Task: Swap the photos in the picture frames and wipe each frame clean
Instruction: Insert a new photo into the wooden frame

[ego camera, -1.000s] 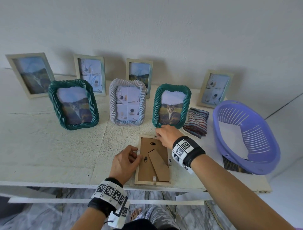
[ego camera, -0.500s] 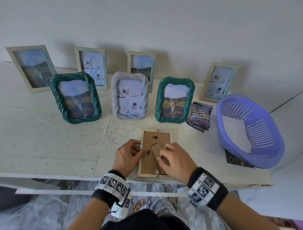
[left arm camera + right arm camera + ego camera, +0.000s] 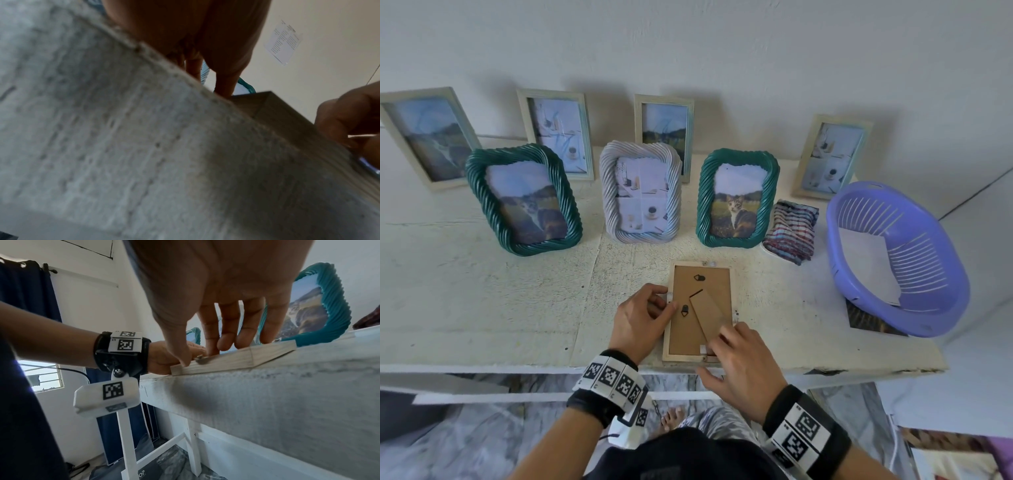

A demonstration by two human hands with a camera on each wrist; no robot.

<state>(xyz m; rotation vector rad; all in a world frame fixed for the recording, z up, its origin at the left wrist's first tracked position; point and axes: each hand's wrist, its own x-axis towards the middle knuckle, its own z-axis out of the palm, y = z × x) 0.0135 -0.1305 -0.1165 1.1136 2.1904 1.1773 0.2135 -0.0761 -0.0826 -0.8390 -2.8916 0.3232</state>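
Left hand (image 3: 642, 317) fingers curled, pinching. Right hand (image 3: 739, 365) palm down, fingers extended, thumb spread; both wrists banded.

A home room: framed photos (image 3: 738, 197) line a white table (image 3: 482, 291) against a wall, dark curtain (image 3: 24, 293) beside the table.

The right hand (image 3: 743, 363) covers the near right corner of the face-down frame (image 3: 700, 308), so whatever its fingers (image 3: 226, 337) touch there stays unseen; a small metal piece beside the thumb is too blurred to name. The left wrist view is dark and smeared: the left hand's fingers (image 3: 224, 81) show only as shadow against the table (image 3: 123, 146) edge. A photo (image 3: 873, 320) beyond the fingers, to the right, lies mostly hidden under the purple basket (image 3: 941, 308).
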